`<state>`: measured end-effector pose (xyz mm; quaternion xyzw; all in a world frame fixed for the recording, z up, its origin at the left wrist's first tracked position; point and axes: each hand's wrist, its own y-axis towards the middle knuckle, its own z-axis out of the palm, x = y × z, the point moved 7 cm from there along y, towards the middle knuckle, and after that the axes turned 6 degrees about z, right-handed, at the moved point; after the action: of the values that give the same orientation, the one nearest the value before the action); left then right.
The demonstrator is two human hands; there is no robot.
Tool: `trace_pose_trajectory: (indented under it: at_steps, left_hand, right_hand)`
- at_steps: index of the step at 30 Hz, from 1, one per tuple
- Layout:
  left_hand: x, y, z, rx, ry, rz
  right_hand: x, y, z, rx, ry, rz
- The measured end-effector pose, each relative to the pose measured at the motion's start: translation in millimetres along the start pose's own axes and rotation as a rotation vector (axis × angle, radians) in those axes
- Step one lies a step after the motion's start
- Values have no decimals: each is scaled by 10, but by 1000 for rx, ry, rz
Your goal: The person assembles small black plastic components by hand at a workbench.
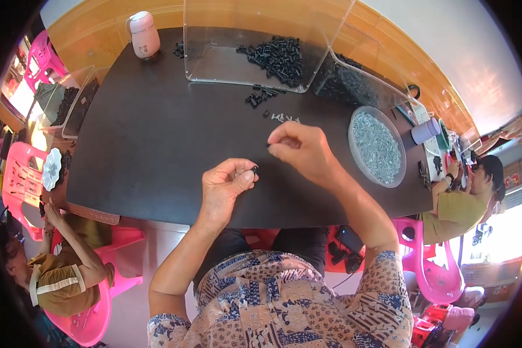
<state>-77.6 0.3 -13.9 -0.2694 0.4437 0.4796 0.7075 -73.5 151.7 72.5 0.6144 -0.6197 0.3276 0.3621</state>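
Over the dark tabletop [139, 145], my left hand [221, 188] pinches a small black plastic piece [255, 169] between thumb and fingertips. My right hand [307, 152] hovers a little to the right and farther from me, its fingers closed together. A tiny dark bit shows at those fingertips, too small to name. Just beyond the right hand lie several small pale silvery parts [286, 118]. Loose black plastic pieces [261, 95] are scattered behind them. A round clear tub [403, 155], filled with small shiny silvery parts [377, 145], stands to the right of my right forearm.
At the back, a clear box [214, 80] holds a heap of black pieces [281, 58]; another clear bin [354, 81] adjoins it. A pink flask [144, 36] stands far left, a lilac cup [425, 131] far right. People sit at the left [69, 272] and right [464, 203].
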Motion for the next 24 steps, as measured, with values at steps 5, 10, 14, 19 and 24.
trace_pose_trajectory:
  at_steps: [5, 10, 14, 19, 24]
  left_hand:
    - [-65, -71, 91, -1, -13, 3]
    - [-119, -159, 102, 20, 13, 69]
    - [-157, -238, 108, 27, 15, 100]
    - [-238, -301, 113, 18, 246, 206]
    - [-353, -352, 187, -6, 472, 341]
  right_hand:
    - [132, -285, 98, 27, 37, -68]
    - [232, -380, 144, -7, -64, -209]
    - [273, -428, 180, 30, -151, -237]
    - [375, -458, 195, -9, -229, -401]
    - [458, -463, 225, 9, -313, -399]
